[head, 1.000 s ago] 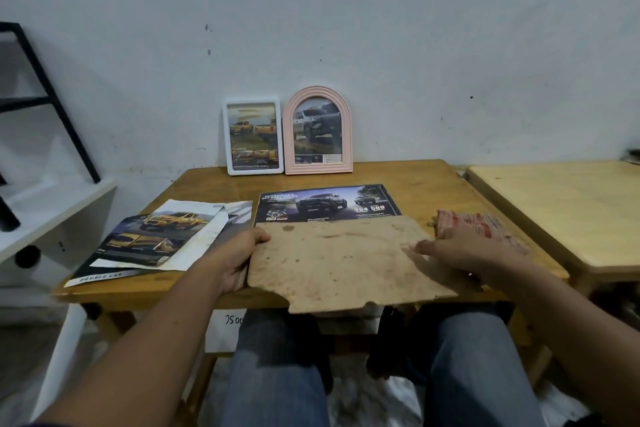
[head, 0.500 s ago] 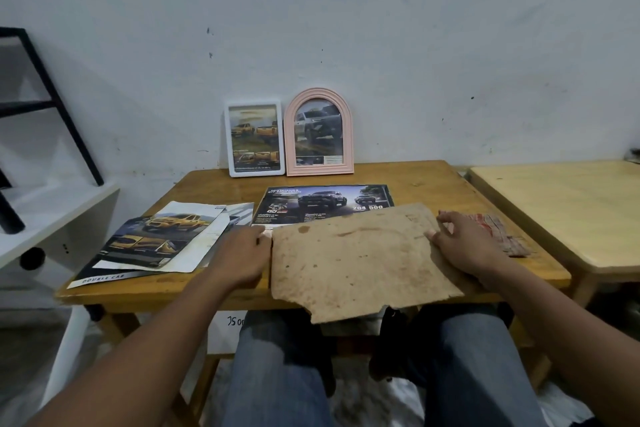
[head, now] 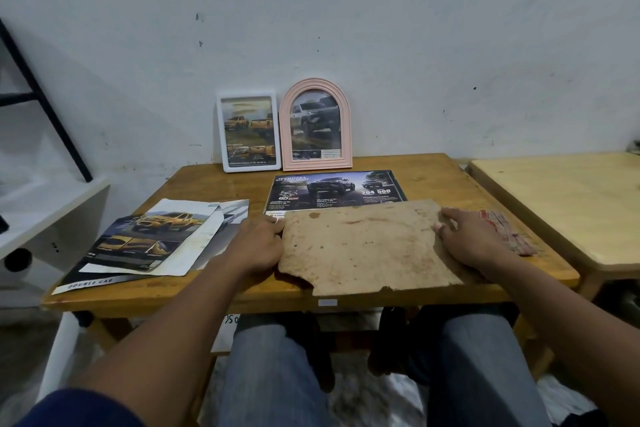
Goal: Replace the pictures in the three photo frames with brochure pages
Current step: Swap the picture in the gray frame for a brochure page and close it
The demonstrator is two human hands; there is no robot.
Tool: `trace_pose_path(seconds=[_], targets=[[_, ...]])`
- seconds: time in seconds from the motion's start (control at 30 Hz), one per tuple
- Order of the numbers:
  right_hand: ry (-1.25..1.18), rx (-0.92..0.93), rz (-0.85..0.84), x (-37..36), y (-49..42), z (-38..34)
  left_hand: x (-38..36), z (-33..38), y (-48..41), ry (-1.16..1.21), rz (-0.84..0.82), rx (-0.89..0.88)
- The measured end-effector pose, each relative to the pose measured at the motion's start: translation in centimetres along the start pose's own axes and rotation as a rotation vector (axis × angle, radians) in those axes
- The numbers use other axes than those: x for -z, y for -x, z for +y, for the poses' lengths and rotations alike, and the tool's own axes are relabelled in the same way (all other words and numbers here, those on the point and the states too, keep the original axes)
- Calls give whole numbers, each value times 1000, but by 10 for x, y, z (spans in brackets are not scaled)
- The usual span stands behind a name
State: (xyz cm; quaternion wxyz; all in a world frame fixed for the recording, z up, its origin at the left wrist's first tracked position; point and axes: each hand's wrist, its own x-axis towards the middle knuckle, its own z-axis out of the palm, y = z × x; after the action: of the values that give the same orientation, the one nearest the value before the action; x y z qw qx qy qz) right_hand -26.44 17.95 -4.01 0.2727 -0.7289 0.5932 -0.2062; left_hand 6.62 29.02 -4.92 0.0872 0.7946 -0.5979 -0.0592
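A stained brown board [head: 363, 246] lies flat at the near edge of the table [head: 450, 177]. The left hand [head: 258, 246] grips its left edge; the right hand [head: 474, 239] presses flat on its right end. A brochure page [head: 336, 189] lies partly under its far edge. 2 frames, white [head: 248, 131] and pink [head: 316, 125], lean on the wall [head: 346, 28], both holding truck pictures. Loose pages [head: 145, 239] lie left.

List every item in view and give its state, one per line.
White frame: upright against wall, truck page inside.
Pink frame: upright beside it, truck page inside.
Brown board: flat on table, near edge chipped.
Dark brochure: flat, partly under the board.
Left hand: on board's left edge.
Right hand: on its right edge.
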Motion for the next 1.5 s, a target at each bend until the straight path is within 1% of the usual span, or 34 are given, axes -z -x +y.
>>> trace_pose_path(seconds=[0.1,0.2,0.27,0.3,0.4,0.47,0.53,0.6,0.7,0.8,0.87,0.97,1.1,1.2,1.27,1.33,1.4,1.5], targets=[[21,-13,-5,3,-2,0,2,6,-13,117,5,97],[64,0,-37,4,2,1,-1,6,-8,251,81,130],[114,19,-68,0,9,-2,-7,7,4,188,126,69],[141,23,-83,-3,13,-4,-11,6,10,127,115,30],[231,50,-93,-16,24,-10,-26,0,23,52,10,-20],[310,73,-69,-24,29,-14,-35,-5,25,38,-16,-13],[412,83,-61,-30,33,-17,-36,-7,26,17,8,-1],[518,112,-37,-34,35,-20,-34,-9,22,-53,74,-3],[610,243,32,-39,34,-25,-29,-4,17,-172,160,-32],[530,409,-44,-50,30,-27,-27,3,15,-195,168,-31],[484,453,-63,-57,28,-29,-27,5,15,-199,177,-24],[482,442,-38,-59,24,-31,-26,5,11,-146,175,-21],[546,401,-67,-61,20,-36,-22,6,9,-98,205,-30],[571,385,-83,-60,17,-42,-18,0,14,1,275,-19],[565,416,-79,-60,13,-53,-12,-10,18,69,342,29],[500,467,-62,-65,6,-76,0,-27,21,94,389,105],[335,499,-81,-73,1,-106,10,-50,24,93,405,173],[142,530,-172,-92,0,-159,19,-94,34,48,351,293]])
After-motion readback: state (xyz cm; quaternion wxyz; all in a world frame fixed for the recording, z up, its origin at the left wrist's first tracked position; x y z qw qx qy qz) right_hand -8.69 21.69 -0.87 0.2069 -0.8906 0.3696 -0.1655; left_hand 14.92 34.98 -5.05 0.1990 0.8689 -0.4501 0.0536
